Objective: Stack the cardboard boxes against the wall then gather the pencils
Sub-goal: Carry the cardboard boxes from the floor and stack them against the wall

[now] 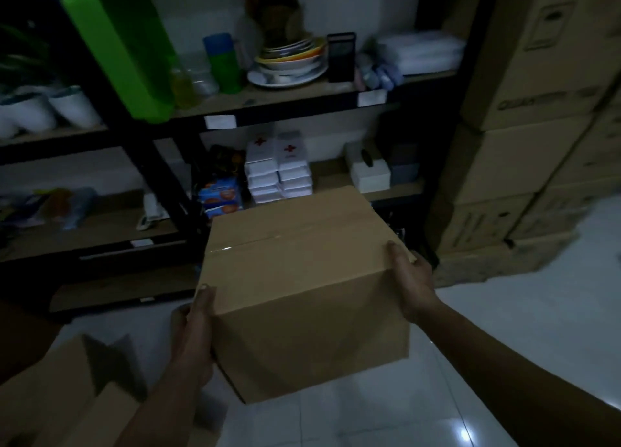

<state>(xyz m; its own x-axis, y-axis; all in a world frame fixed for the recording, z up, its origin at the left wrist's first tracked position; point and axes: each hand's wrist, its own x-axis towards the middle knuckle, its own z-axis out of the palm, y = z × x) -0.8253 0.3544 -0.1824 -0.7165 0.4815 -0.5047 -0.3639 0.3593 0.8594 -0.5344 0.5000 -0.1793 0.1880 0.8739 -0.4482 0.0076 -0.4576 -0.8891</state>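
A sealed cardboard box (pixel 302 278) is held clear of the tiled floor (pixel 504 329) before the shelves (pixel 295 103), clasped between the left hand (pixel 195 332) and the right hand (pixel 411 278), each thumb hooked over its top edge. A stack of boxes (pixel 524 144) is seen at the right and more cardboard (pixel 60 389) at the lower left, so stacking is judged part done. No pencils are seen; gathering is judged unbegun.

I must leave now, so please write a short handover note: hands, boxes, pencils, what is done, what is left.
Left hand and right hand grip the sides of the taped box, held above the floor.
A pile of boxes stands at right; more cardboard lies at lower left.
Done: that pile, it seems.
Left: stack this box, then gather the pencils; none is in view.
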